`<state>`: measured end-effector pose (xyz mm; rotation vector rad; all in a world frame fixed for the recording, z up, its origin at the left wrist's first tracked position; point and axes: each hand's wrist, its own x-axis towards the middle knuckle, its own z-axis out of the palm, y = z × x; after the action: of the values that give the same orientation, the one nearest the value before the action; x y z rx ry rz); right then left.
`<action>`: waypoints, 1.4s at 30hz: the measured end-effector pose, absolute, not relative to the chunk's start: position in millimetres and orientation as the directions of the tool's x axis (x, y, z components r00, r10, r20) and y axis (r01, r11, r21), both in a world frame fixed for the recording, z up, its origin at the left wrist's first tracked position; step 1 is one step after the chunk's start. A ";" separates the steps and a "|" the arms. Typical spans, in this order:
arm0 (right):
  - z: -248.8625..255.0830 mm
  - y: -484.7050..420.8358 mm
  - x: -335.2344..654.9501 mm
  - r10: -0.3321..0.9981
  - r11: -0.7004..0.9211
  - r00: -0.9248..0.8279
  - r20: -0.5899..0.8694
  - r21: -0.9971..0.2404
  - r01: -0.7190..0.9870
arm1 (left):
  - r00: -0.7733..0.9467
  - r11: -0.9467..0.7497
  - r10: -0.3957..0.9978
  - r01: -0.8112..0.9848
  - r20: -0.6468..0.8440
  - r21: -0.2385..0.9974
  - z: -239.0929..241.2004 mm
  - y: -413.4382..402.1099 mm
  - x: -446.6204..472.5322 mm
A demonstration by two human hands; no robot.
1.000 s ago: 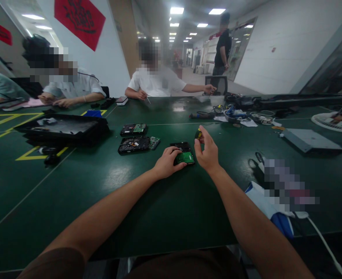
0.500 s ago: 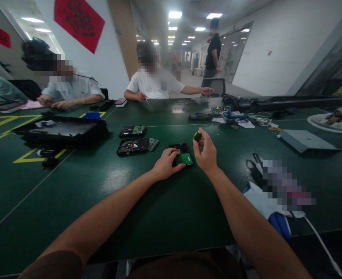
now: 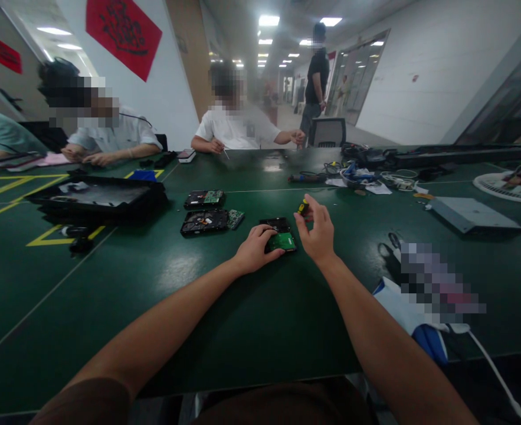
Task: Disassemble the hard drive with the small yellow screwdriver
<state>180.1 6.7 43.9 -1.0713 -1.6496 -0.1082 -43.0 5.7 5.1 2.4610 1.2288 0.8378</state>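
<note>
Pressing down over the left end of a hard drive (image 3: 282, 241), the left hand (image 3: 255, 252) has its grip clamped on the casing, thumb along the near edge and fingers over the left part. Drive lies flat on the green worktop (image 3: 198, 336), in front of the wearer; green circuit board faces up on its nearer, right-hand portion, dark casing visible beyond. Right hand (image 3: 317, 233) is raised just to the right of the drive, apart from it; grip closed, thumb and fingertips pinching a yellow-and-black handle (image 3: 303, 207). Lower end of the handle not resolved, so contact with the drive cannot be told. Left of the drive: two further units, one behind the other, a rear drive (image 3: 204, 199) with some green board showing and a front drive (image 3: 204, 222); a loose circuit board (image 3: 235, 219) sits just beside the front one's right end. Farther left, a shallow black tray (image 3: 110, 198), with yellow tape (image 3: 43, 241) on the surface near it. Right side: grey metal box (image 3: 477, 213), blue-and-white cloth-like item (image 3: 404, 304) beside the right forearm, tangled cables (image 3: 358, 175) farther back. Across the surface, a seated person in a white shirt (image 3: 238, 127) holds a thin pale stick (image 3: 226, 153); another person in black (image 3: 317, 82) stands behind.
</note>
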 end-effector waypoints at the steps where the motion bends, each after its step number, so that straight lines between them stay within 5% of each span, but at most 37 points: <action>1: 44.1 6.1 179.8 0.582 0.588 0.019 0.813 -0.437 0.681 | 0.474 -0.604 0.796 0.644 0.375 0.469 5.3 5.8 -42.9; 42: 43.3 7.4 179.5 0.563 0.593 0.007 0.827 -0.410 0.693 | 0.479 -0.607 0.794 0.648 0.373 0.460 5.0 6.1 -42.7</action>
<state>179.5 7.4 43.3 -1.0576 -1.6607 -0.1396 -42.7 6.1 5.0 2.4720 1.2331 0.8245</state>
